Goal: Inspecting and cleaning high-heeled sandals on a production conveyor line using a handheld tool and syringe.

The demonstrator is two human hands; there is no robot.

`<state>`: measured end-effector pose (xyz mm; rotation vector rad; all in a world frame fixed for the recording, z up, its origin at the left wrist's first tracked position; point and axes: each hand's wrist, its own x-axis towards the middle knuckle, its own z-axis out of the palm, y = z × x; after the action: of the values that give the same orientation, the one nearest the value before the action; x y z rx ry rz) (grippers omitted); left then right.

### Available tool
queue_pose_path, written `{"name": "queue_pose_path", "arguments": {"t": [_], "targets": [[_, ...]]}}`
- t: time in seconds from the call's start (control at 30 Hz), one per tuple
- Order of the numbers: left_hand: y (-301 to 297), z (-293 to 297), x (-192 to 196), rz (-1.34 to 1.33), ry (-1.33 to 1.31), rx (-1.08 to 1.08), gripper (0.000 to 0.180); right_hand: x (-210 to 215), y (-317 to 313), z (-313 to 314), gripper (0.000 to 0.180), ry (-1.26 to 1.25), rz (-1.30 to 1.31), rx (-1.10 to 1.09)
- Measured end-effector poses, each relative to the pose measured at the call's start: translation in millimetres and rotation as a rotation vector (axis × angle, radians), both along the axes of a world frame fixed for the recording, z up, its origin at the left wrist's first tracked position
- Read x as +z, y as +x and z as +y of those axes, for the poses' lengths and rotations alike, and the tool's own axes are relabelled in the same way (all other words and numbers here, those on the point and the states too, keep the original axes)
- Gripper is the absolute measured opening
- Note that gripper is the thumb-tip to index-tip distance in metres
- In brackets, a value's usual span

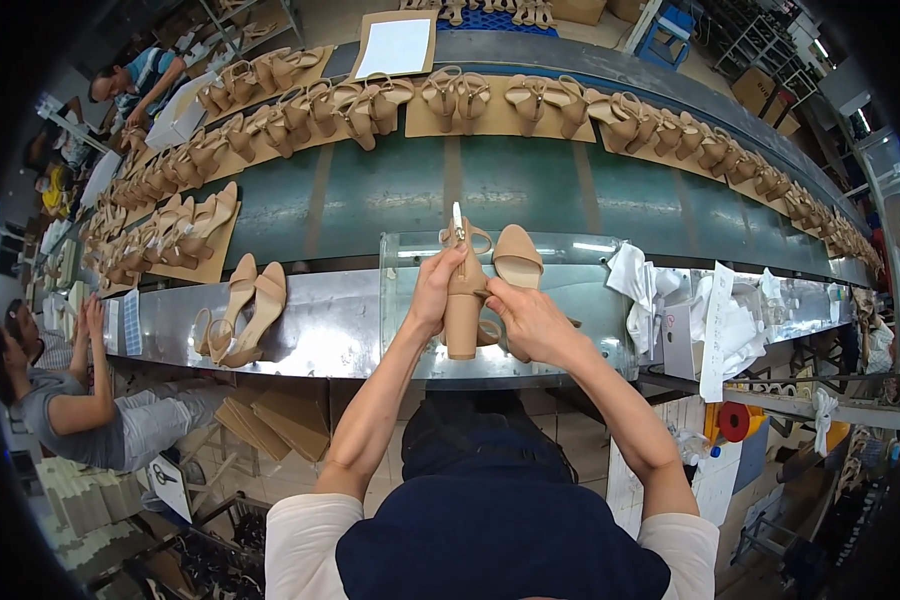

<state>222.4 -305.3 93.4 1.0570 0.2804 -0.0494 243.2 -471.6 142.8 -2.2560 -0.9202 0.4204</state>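
Note:
A tan high-heeled sandal (462, 315) is between my hands above a glass sheet (400, 345), its block heel pointing toward me. My left hand (436, 287) is wrapped round the sandal's left side near the strap and buckle. On the other side, my right hand (530, 315) is closed with thumb and finger pressed against the sandal above the heel. Something small and white sticks up past the buckle; I cannot make out what it is. A second tan sandal (517, 250) lies on the glass just beyond my right hand, which partly hides it.
A pair of tan sandals (257, 305) rests on the metal ledge to the left. Rows of similar sandals stand on cardboard sheets (432, 122) along the green conveyor belt (390, 195). Crumpled white paper (632, 280) lies at the right. A person (70, 400) sits at the left.

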Motion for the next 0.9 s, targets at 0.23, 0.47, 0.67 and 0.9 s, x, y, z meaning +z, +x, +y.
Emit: {"name": "queue_pose_path", "arguments": {"t": [0.23,0.47,0.67,0.9], "targets": [[2,-2,7,0.054,-0.033,0.002,0.036,0,3,0,0.017,0.106,0.077,0.043],[3,0,-1,0.0,-0.011,0.001,0.038,8,11,-1,0.023,0.111,0.424,0.039],[5,-1,3,0.02,-0.036,-0.029,0.038,4,13,-3,0.024,0.087,0.342,0.049],[7,-1,-4,-0.007,-0.038,0.047,0.032,5,8,2,0.027,-0.082,0.072,0.004]]}}
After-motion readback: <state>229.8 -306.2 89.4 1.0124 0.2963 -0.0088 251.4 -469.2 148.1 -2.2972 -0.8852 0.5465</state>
